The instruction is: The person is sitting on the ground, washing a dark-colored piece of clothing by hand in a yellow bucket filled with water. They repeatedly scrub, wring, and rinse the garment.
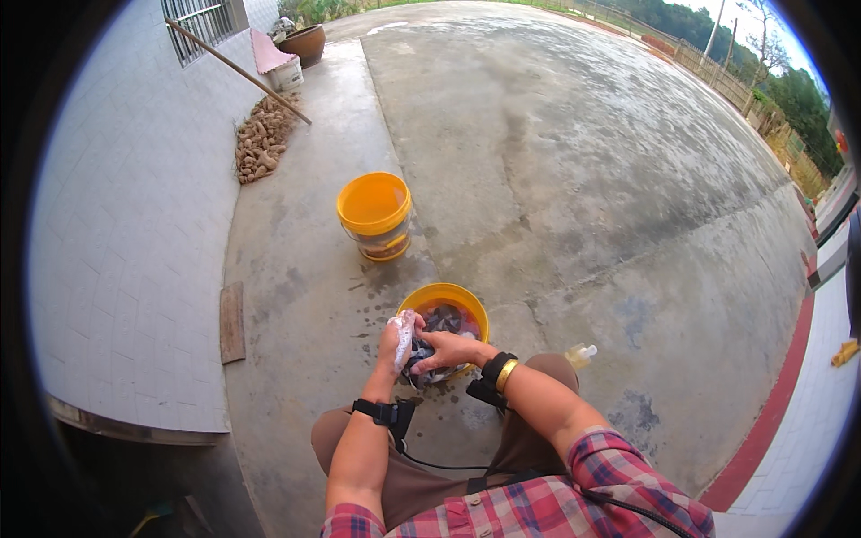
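Over the near left side of a yellow tub (481, 311), both hands meet at a wet, dark cloth (420, 356). White suds cover the back of my left hand (398, 341), which grips the cloth at its left edge. My right hand (444, 351) lies on the cloth from the right, its fingers partly bent around it. More dark fabric (444, 319) lies in reddish water inside the tub, with a little foam near its right wall. The undersides of the fingers and part of the cloth are hidden.
A yellow-rimmed bucket (374, 225) stands beyond the tub. A bottle with a white cap (581, 355) lies right of my knee. On the left are a wooden board (233, 323), a pile of tubers (262, 142) and a long wooden pole (235, 67) leaning on the tiled wall (134, 235).
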Demonstrator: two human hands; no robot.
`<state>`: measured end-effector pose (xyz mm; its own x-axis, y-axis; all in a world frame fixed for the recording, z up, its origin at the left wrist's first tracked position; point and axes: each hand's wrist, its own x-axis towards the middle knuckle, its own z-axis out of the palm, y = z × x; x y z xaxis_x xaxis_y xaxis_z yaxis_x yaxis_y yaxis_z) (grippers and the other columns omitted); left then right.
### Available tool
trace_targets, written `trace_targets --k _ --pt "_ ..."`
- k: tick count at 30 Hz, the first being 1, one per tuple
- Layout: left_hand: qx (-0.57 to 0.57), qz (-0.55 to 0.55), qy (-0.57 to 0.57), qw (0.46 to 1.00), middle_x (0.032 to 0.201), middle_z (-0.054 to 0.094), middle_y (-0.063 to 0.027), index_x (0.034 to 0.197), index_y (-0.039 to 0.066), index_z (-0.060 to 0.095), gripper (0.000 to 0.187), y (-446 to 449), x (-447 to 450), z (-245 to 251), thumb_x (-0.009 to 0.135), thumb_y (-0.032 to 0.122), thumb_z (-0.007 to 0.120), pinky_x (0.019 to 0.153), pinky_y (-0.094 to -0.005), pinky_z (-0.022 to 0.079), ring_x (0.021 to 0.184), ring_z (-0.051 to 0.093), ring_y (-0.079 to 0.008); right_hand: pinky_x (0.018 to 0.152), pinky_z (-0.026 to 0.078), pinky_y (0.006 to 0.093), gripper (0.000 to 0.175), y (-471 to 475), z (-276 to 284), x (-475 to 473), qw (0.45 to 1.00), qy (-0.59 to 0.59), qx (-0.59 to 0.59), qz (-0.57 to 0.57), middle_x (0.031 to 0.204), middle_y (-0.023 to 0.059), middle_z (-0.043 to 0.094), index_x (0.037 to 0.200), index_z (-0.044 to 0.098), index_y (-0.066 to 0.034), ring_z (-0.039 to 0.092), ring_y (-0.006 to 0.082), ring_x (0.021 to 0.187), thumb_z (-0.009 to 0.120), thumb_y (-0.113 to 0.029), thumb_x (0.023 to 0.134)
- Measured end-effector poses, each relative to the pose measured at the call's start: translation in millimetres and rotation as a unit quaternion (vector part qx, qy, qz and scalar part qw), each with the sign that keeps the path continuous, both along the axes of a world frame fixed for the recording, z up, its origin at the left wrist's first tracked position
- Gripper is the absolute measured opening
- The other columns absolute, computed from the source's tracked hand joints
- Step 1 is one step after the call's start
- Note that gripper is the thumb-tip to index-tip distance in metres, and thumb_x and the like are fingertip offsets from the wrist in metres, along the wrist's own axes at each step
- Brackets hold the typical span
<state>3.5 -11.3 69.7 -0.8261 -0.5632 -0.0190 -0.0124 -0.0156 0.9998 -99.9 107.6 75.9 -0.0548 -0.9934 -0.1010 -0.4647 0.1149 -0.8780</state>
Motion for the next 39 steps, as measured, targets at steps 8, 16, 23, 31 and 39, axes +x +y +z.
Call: trace_targets --k 8,16,23,31,39 --pt "0.267 -0.067 -0.065 0.959 0.121 0.054 -0.0056 0.13 0.005 0.045 0.065 5.0 -1.2 -11.0 0.095 0.057 0.027 0.098 -0.03 0.036 0.11 0.05 -0.0152 0.077 0.047 0.0236 0.028 0.1 4.6 -10.7 0.826 -0.531 -0.08 -0.173 0.095 0.0001 0.059 0.112 0.053 -0.0047 0.056 0.0088 0.084 0.057 -0.007 0.084" --pt "0.26 -0.005 0.006 0.966 0.106 0.061 -0.006 0.112 0.001 0.054 0.05 9.9 -6.2 -10.0 0.097 0.046 0.037 0.083 -0.0274 0.047 0.091 0.059 -0.0131 0.069 0.052 0.0274 0.02 -1.0 -12.0 -42.9 0.761 -0.539 -0.155 -0.325 0.088 0.0041 0.063 0.103 0.052 -0.006 0.061 0.0132 0.077 0.057 -0.005 0.084" --pt "0.426 -0.006 0.051 0.903 0.094 0.063 -0.0052 0.101 0.01 0.056 0.042 -7.1 -9.4 -36.9 0.096 0.048 0.037 0.069 -0.0302 0.052 0.081 0.062 -0.0175 0.084 0.045 0.0324 0.03 -0.2 21.5 13.9 0.93 -0.049 -0.234 -0.28 0.096 0.0138 0.061 0.104 0.049 -0.0046 0.059 0.0269 0.093 0.055 0.0 0.075" --pt "0.409 0.036 -0.014 0.912 0.11 0.059 -0.0042 0.118 0.009 0.052 0.036 33.5 -11.7 -49.7 0.097 0.036 0.04 0.087 -0.0313 0.047 0.1 0.057 -0.017 0.068 0.046 0.0424 0.018 -16.4 7.0 8.5 0.902 0.076 -0.144 -0.401 0.084 0.0188 0.057 0.088 0.052 -0.0026 0.057 0.0374 0.08 0.063 -0.012 0.077" --pt "0.478 0.064 -0.003 0.876 0.105 0.06 -0.003 0.115 0.01 0.054 0.038 18.4 -7.0 -39.9 0.094 0.04 0.046 0.083 -0.0332 0.049 0.096 0.058 -0.0165 0.071 0.047 0.0406 0.022 -14.2 -8.4 32.1 0.93 0.062 -0.238 -0.274 0.088 0.0184 0.058 0.091 0.053 -0.0027 0.057 0.0382 0.084 0.065 -0.008 0.074"
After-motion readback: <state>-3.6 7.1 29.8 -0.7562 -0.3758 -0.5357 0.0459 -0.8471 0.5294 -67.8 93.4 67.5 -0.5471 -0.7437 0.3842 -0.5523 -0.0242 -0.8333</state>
